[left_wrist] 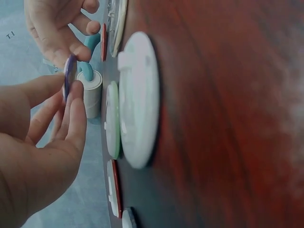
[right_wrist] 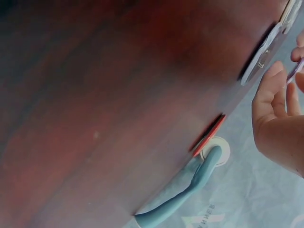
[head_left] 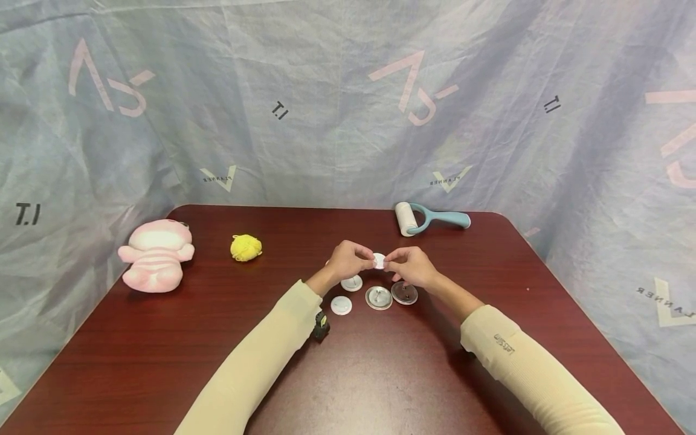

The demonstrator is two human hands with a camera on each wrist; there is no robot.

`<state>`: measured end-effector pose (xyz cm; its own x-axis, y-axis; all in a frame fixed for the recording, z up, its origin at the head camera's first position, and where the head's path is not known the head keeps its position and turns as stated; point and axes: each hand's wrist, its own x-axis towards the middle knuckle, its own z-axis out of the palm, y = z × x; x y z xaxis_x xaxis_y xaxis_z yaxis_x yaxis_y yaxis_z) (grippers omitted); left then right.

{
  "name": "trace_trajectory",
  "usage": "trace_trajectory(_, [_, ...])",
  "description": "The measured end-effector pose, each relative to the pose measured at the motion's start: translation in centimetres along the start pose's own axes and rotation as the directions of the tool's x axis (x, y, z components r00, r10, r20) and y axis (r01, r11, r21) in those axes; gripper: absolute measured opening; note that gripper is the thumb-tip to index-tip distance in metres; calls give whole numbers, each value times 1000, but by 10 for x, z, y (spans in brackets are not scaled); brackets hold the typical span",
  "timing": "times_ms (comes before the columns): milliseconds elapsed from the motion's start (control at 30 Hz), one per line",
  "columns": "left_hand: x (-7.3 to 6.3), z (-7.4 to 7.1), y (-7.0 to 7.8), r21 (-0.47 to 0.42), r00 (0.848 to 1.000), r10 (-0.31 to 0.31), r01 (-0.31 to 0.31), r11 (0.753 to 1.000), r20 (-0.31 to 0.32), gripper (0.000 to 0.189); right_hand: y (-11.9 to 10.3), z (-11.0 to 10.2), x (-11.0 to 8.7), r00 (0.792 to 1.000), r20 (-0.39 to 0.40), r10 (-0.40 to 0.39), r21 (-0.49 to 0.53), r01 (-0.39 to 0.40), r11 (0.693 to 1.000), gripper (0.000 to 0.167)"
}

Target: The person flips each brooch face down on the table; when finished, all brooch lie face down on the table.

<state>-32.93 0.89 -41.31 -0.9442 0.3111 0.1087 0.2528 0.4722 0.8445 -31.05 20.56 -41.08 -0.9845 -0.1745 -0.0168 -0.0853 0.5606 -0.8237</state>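
Note:
Above the far middle of the table, my left hand (head_left: 348, 260) and my right hand (head_left: 411, 266) pinch a small round pin-back badge (head_left: 379, 261) from opposite sides. Seen from the left wrist, the badge (left_wrist: 70, 78) is edge-on with a purple rim, between the fingertips of both hands. Below the hands lie several more badges, backs up with pins showing: a white badge (head_left: 341, 305), another white one (head_left: 351, 284) by the left hand, a silver-backed badge (head_left: 379, 298), and a dark-backed badge (head_left: 405, 293) just under the right hand.
A lint roller (head_left: 435, 218) with a blue handle lies at the back right. On the left are a yellow yarn ball (head_left: 246, 248) and a pink plush toy (head_left: 157, 257). A grey printed cloth (head_left: 337, 121) hangs behind the dark red table (head_left: 348, 386).

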Motion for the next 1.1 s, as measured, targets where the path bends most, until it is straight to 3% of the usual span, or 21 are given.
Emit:
trace_trajectory(467, [5, -1, -1, 124, 999, -39, 35, 992, 25, 14, 2, 2, 5, 1000, 18, -7, -11, 8, 1000, 24])
trace_trajectory(800, [14, 0, -1, 252, 996, -1, -21, 968, 88, 20, 1, 4, 10, 997, 71, 31, -9, -31, 999, 29])
trace_trajectory(1100, [20, -2, 1, 278, 993, -53, 21, 960, 109, 19, 3, 0, 16, 993, 111, 42, 25, -45, 999, 28])
